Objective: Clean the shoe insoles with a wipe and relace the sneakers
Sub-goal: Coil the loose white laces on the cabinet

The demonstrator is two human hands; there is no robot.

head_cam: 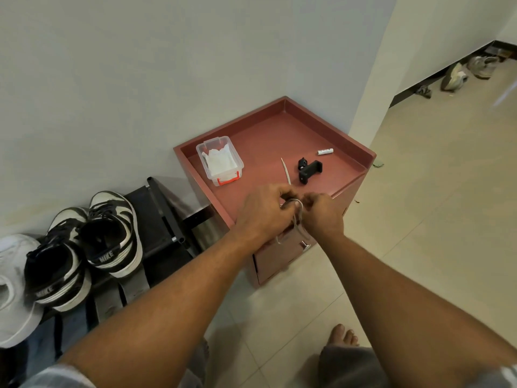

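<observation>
Both hands meet now: left hand (263,211) and right hand (321,214) pinch a white shoelace (294,201) over the red cabinet's (330,127) front edge; 2 black-and-white sneakers (112,233) sit on the rack (162,211), left.

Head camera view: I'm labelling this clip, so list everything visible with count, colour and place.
Cabinet with raised rim: 1, dusty red, against the wall corner.
Clear plastic box with orange latch: 1, cabinet top, left.
Wipes: a stack, white, inside the box.
Plastic phone clamp: 1, black, cabinet top, right.
Small cylinder: 1, white, cabinet top, far right.
Shoelace: 1, white, held over the cabinet's front edge.
Low sneakers: 2, black and white, on the rack, left.
Sneaker: 1, white, far left.
Shoe rack: 1, black, beside the cabinet.
Worn shoes: 2, grey, by the far wall.
Bare foot: 1, bottom edge.
Left hand, right hand: fingers pinch the shoelace.
</observation>
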